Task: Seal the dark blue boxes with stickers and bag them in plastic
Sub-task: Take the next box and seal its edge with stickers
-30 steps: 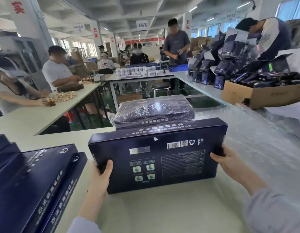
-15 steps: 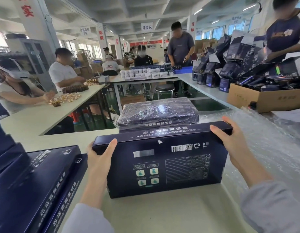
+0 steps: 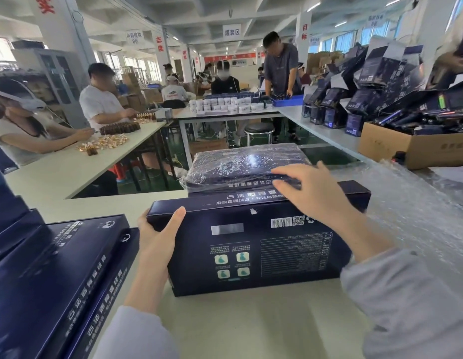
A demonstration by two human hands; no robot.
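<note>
On the pale table (image 3: pixel 225 322), our left hand (image 3: pixel 156 242) grips the left end of the dark blue flat cardboard box (image 3: pixel 277 257); our right hand (image 3: pixel 313 195) hovers above its top edge, fingers straight and empty. We should steady it firmly.

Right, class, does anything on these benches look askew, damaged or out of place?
The small dark cartons at right are heaped crookedly, flaps open, behind the cardboard box. The held dark blue box bears a white mark near its top edge: scuff or sticker, unclear.
</note>
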